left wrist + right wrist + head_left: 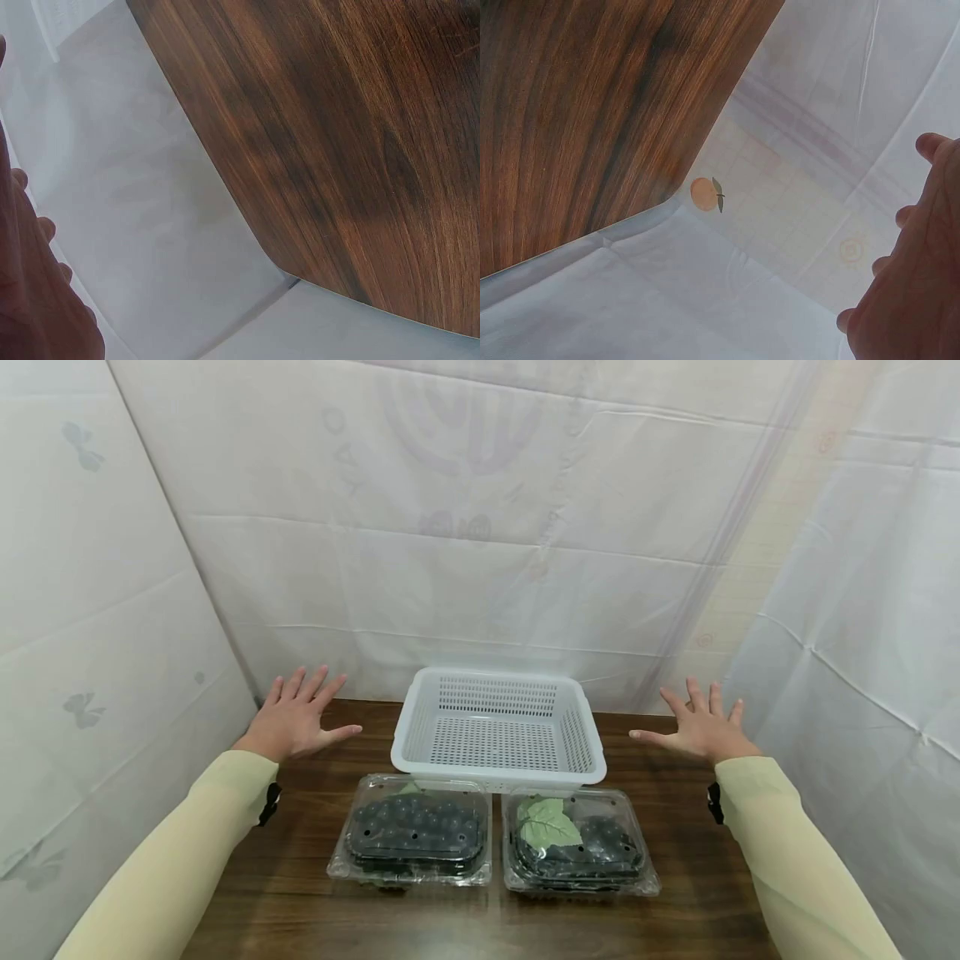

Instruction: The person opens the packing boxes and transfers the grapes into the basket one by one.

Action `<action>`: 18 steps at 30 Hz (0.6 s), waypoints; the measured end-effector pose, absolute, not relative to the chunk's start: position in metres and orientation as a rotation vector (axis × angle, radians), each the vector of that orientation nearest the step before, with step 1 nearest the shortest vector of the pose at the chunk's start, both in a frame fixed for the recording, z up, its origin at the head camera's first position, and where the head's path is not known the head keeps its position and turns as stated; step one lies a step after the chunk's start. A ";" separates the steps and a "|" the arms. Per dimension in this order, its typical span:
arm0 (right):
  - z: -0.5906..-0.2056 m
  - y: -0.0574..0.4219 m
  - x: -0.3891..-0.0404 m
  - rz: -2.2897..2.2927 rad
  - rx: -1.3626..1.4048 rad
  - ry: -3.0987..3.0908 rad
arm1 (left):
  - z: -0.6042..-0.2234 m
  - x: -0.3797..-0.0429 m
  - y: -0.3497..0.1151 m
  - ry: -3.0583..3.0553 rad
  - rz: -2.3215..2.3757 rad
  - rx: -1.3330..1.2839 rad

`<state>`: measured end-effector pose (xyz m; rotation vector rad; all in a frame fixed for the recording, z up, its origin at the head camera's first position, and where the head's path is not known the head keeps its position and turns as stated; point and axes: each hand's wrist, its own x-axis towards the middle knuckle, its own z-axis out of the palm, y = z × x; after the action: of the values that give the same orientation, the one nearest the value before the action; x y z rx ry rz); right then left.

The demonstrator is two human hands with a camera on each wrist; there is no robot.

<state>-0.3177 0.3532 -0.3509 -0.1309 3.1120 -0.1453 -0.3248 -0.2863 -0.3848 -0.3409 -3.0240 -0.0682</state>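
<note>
My left hand [292,720] is held out with fingers spread at the table's far left, left of a white plastic basket [401,739]. On the other side, my right hand [703,728] also has its fingers spread and holds nothing. In front of the basket sit two clear plastic clamshell boxes, both with lids down. Dark round grapes [420,822] fill the left box [341,860]. The right box [647,881] contains dark fruit and a green leaf [550,824]. Each wrist view catches only part of a hand, the left [45,277] and the right [911,277].
The dark wooden table [285,893] has rounded far corners. White printed sheets [465,585] hang behind it and along both sides, close beyond the hands. The basket has slotted walls and a perforated bottom, and its far rim stands near the back sheet.
</note>
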 end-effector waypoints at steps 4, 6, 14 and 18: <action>-0.352 0.353 -0.317 -0.148 -0.131 3.111 | -0.386 -0.325 -0.286 -3.024 -0.064 -0.342; -0.352 0.353 -0.317 -0.148 -0.129 3.112 | -0.386 -0.325 -0.286 -3.025 -0.064 -0.343; -0.350 0.351 -0.315 -0.156 -0.132 3.112 | -0.386 -0.324 -0.285 -3.026 -0.075 -0.340; -0.350 0.347 -0.316 -0.153 -0.148 3.122 | -0.385 -0.322 -0.282 -3.029 -0.083 -0.329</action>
<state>-0.3160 0.3467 -0.3498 -0.1478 3.1222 -0.1525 -0.3225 -0.2820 -0.3853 -0.3292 -3.0287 -0.0829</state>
